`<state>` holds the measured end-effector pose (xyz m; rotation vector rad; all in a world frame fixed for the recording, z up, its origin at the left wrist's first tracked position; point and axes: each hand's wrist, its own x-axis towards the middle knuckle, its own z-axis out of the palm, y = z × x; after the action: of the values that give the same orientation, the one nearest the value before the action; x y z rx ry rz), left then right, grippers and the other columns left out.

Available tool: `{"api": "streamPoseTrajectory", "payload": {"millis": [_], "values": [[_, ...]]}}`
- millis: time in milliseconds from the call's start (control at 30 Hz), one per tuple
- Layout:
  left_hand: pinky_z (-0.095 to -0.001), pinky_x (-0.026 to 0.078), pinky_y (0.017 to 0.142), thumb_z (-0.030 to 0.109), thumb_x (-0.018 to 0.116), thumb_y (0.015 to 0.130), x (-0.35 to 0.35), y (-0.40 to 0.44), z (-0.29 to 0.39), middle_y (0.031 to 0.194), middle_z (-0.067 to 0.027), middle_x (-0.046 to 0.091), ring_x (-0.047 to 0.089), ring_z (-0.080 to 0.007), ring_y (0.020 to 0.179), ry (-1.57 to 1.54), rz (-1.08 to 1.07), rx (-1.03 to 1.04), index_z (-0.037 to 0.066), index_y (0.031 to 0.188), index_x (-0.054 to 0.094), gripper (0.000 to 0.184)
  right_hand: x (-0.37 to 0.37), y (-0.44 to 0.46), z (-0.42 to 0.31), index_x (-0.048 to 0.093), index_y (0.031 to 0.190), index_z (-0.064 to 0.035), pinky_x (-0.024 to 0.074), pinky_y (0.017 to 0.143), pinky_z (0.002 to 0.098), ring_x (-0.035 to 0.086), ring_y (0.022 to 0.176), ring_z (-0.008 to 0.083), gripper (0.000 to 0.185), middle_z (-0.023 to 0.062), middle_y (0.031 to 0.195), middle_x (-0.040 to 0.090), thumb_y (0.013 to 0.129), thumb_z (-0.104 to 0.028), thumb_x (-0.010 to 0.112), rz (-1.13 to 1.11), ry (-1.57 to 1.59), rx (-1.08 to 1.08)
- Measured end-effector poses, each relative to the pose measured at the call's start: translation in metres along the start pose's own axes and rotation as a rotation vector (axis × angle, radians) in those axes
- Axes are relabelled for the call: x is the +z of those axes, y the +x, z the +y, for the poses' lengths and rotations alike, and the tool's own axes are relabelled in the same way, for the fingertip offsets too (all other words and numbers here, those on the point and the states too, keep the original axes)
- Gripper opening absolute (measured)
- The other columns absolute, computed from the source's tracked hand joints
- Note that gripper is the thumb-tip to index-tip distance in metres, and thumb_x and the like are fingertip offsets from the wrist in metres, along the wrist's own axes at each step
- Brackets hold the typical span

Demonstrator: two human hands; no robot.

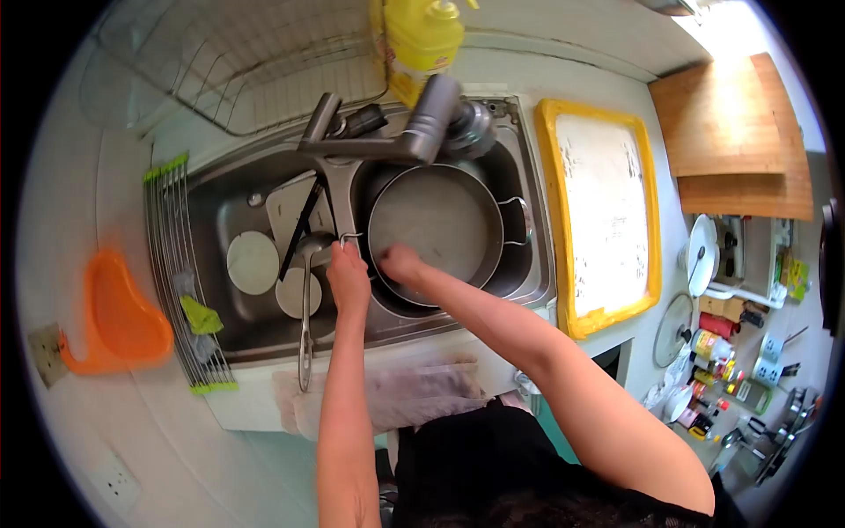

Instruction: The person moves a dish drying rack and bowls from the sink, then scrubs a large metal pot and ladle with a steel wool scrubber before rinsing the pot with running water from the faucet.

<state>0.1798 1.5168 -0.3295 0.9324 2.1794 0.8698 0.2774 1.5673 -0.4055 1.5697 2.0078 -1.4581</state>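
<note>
A large round metal pot (440,216) stands in the right basin under the faucet (429,119). My left hand (349,268) is closed at the pot's left loop handle, its fingers wrapped there. Inside the pot, against its near left wall, my right hand (402,264) is curled shut; whatever its fingers hold is hidden. A long-handled ladle (306,308) lies across the left basin, beside my left hand. White round dishes (253,262), a pale board (289,207) and a black-handled utensil (302,224) rest in that basin.
A roll-up rack (189,282) with a green cloth (202,315) spans the sink's left end. An orange basin (128,308) hangs at left. Behind the faucet stand a yellow bottle (422,40) and wire rack (229,92). To the right lies a yellow-edged white board (603,202).
</note>
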Motion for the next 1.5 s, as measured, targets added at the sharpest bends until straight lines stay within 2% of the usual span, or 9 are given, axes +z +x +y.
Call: {"api": "streamPoseTrajectory", "payload": {"millis": [133, 233, 300, 333, 767, 933, 1033, 1167, 1500], "values": [[-0.0408, 0.041, 0.053, 0.022, 0.037, 0.094, 0.001, 0.003, -0.005, 0.057, -0.0135, 0.053, 0.056, -0.0292, 0.055, 0.013, -0.041, -0.027, 0.0, 0.082, 0.046, 0.027, 0.048, 0.192, 0.076, 0.057, 0.109, 0.0006, 0.0495, 0.063, 0.0474, 0.061, 0.084, 0.0294, 0.03, 0.0143, 0.099, 0.063, 0.082, -0.011, 0.047, 0.11, 1.457, 0.374], [-0.0396, 0.041, 0.052, 0.023, 0.037, 0.094, 0.004, 0.008, -0.019, 0.057, -0.0124, 0.053, 0.056, -0.0278, 0.054, 0.001, -0.05, -0.024, 0.0, 0.082, 0.047, 0.028, -0.077, 0.072, -0.026, 0.056, 0.111, 0.0023, 0.0475, 0.077, 0.0367, 0.061, 0.094, 0.0297, 0.031, 0.0187, 0.105, 0.062, 0.083, -0.01, 0.048, 0.459, 1.838, 0.533], [-0.0379, 0.041, 0.05, 0.024, 0.036, 0.094, 0.004, 0.008, -0.022, 0.057, -0.0112, 0.052, 0.054, -0.025, 0.051, 0.011, -0.071, -0.016, 0.001, 0.081, 0.047, 0.028, -0.02, 0.088, -0.025, 0.051, 0.121, -0.0014, 0.0488, 0.07, 0.0342, 0.059, 0.076, 0.0233, 0.04, 0.0089, 0.095, 0.062, 0.082, -0.009, 0.052, 0.832, 1.155, 0.334], [-0.0362, 0.04, 0.049, 0.024, 0.036, 0.094, 0.004, 0.009, -0.023, 0.056, -0.0102, 0.052, 0.053, -0.0227, 0.05, -0.007, -0.069, -0.031, 0.001, 0.081, 0.047, 0.028, -0.009, 0.071, -0.025, 0.048, 0.125, -0.0023, 0.0414, 0.092, 0.0345, 0.054, 0.108, 0.0308, 0.046, 0.0183, 0.116, 0.057, 0.081, -0.014, 0.056, 0.621, 1.248, 0.234], [-0.023, 0.03, 0.038, 0.022, 0.036, 0.096, 0.0, 0.007, -0.014, 0.055, -0.0006, 0.042, 0.038, -0.0076, 0.043, -0.238, -0.172, -0.137, 0.005, 0.081, 0.044, 0.024, -0.024, -0.053, 0.026, 0.065, 0.1, -0.0035, 0.0463, 0.083, 0.0427, 0.059, 0.095, 0.0348, 0.031, 0.0221, 0.102, 0.061, 0.071, -0.008, 0.056, -0.242, -0.247, -0.161], [-0.0209, 0.021, 0.037, 0.024, 0.034, 0.096, 0.0, 0.004, -0.008, 0.054, 0.005, 0.033, 0.029, -0.0036, 0.041, -0.23, -0.175, -0.133, 0.011, 0.08, 0.041, 0.022, -0.033, 0.061, -0.02, 0.067, 0.085, -0.002, 0.0493, 0.08, 0.0386, 0.062, 0.089, 0.0341, 0.022, 0.0204, 0.096, 0.063, 0.074, -0.014, 0.052, 0.013, 0.142, -0.089], [-0.021, 0.022, 0.037, 0.023, 0.034, 0.096, -0.001, 0.004, -0.008, 0.054, 0.0044, 0.034, 0.03, -0.004, 0.042, -0.232, -0.189, -0.158, 0.011, 0.08, 0.041, 0.022, -0.103, 0.078, -0.025, 0.06, 0.093, -0.0056, 0.0492, 0.066, 0.0396, 0.061, 0.077, 0.0253, 0.018, 0.0137, 0.096, 0.063, 0.083, -0.015, 0.05, 0.386, 1.913, 0.762], [-0.021, 0.024, 0.037, 0.023, 0.034, 0.097, 0.002, 0.006, -0.016, 0.055, 0.0035, 0.036, 0.032, -0.0045, 0.042, -0.159, -0.15, -0.094, 0.01, 0.08, 0.041, 0.022, -0.041, 0.048, -0.065, 0.055, 0.116, -0.0055, 0.0421, 0.089, 0.0359, 0.056, 0.101, 0.0333, 0.036, 0.0192, 0.11, 0.059, 0.081, -0.01, 0.047, 0.758, 1.211, 0.453], [-0.0316, 0.038, 0.044, 0.023, 0.038, 0.095, 0.001, 0.008, -0.015, 0.054, -0.0064, 0.049, 0.049, -0.017, 0.046, -0.119, -0.102, -0.103, 0.003, 0.079, 0.046, 0.026, -0.029, -0.063, 0.079, 0.067, 0.095, -0.0065, 0.0483, 0.083, 0.0397, 0.061, 0.092, 0.0322, 0.025, 0.019, 0.095, 0.063, 0.075, -0.011, 0.054, -0.103, -0.353, -0.169]]}}
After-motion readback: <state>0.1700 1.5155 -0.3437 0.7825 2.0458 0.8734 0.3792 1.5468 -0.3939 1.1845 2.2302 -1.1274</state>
